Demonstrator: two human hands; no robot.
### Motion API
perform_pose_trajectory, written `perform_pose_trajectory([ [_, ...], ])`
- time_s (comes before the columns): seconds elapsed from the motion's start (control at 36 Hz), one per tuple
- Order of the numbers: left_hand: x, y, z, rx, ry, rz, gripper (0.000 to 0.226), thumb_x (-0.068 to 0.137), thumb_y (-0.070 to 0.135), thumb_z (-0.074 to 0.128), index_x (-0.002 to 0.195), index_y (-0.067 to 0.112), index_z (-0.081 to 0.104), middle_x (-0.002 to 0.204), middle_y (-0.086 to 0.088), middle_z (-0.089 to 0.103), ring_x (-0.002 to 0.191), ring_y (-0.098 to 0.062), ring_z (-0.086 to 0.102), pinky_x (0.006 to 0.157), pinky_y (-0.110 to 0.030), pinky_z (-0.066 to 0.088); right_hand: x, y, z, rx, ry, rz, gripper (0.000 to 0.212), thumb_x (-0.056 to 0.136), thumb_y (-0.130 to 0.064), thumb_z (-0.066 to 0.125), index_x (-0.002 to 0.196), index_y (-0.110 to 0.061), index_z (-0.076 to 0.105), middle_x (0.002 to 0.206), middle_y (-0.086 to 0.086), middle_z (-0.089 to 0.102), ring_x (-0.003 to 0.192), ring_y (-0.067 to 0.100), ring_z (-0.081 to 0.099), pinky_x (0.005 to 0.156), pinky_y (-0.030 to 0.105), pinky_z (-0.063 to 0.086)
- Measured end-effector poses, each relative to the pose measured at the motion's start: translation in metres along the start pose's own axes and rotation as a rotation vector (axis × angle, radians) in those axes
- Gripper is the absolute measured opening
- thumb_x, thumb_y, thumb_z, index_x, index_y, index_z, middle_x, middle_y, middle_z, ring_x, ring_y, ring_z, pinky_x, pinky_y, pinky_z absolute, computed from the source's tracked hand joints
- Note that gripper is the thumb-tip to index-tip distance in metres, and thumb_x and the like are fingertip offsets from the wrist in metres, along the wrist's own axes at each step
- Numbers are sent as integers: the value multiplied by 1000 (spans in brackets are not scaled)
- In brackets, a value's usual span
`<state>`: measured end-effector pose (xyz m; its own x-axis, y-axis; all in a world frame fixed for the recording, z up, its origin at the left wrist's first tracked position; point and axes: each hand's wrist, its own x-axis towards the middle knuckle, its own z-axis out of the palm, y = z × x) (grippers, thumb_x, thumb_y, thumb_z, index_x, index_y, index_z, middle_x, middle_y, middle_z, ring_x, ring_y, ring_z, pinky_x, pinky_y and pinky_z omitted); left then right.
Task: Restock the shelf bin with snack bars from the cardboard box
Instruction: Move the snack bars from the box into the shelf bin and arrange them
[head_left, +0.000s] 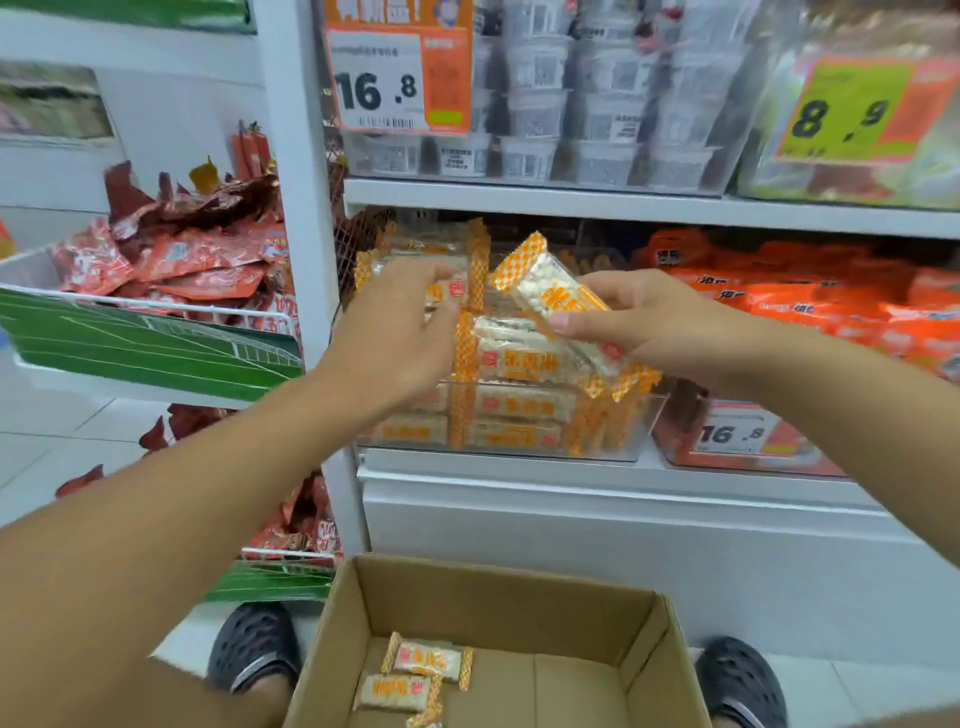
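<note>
Meanwhile right hand (654, 322) fingers pinch crinkly rectangular snack bars (561, 312) over the clear bin (644, 415); left hand (400, 332) fingers spread.

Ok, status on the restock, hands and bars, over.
Right hand grips a snack bar above the clear bin. Left hand open over the stack. A few bars left in cardboard box. Nothing blocking.

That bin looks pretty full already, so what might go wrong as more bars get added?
The bin is heaped above its rim, so the bar in the right hand could slide off the pile. The left hand might knock stacked bars loose. Either could drop to the floor, missing the box.
</note>
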<state>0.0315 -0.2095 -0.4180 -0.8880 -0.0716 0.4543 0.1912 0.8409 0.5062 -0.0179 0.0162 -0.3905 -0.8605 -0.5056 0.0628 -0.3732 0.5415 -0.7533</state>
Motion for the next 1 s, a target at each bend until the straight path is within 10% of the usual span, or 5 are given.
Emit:
perform_pose_trajectory([
  [0.11,30,-34,0,369,-17,216,50,101,22,45,149,10,36,151,-7,40,139,-26,36,111,-39,33,34,11,-12,-386,123,-45,50,81,-58,72,107,-15,65,90,7,70,74,24,63,69,43,55],
  [0.22,62,-42,10,532,-247,141,43,102,32,41,136,6,40,132,-18,48,126,-38,45,104,-46,38,73,15,-18,-622,165,-60,54,84,-55,70,116,-13,64,96,-1,67,78,14,60,66,29,44],
  [0.42,87,-72,16,646,-344,124,53,102,40,35,149,19,26,143,-18,44,125,-41,47,102,-50,41,151,34,-31,-756,123,88,76,96,-56,53,158,-22,25,164,2,24,148,23,25,114,27,21],
  [0.75,95,-88,22,592,-240,212,59,98,41,42,151,39,16,158,-5,29,139,-37,37,108,-53,38,237,51,-39,-941,2,18,78,96,-42,60,159,-24,19,165,3,20,149,24,24,116,29,21],
  [1.0,86,-88,24,561,-206,223,65,92,57,11,152,32,20,158,-10,31,144,-35,29,117,-51,27,241,62,-30,-834,64,-73,77,94,-63,51,157,-27,27,163,0,27,148,23,29,115,26,22],
])
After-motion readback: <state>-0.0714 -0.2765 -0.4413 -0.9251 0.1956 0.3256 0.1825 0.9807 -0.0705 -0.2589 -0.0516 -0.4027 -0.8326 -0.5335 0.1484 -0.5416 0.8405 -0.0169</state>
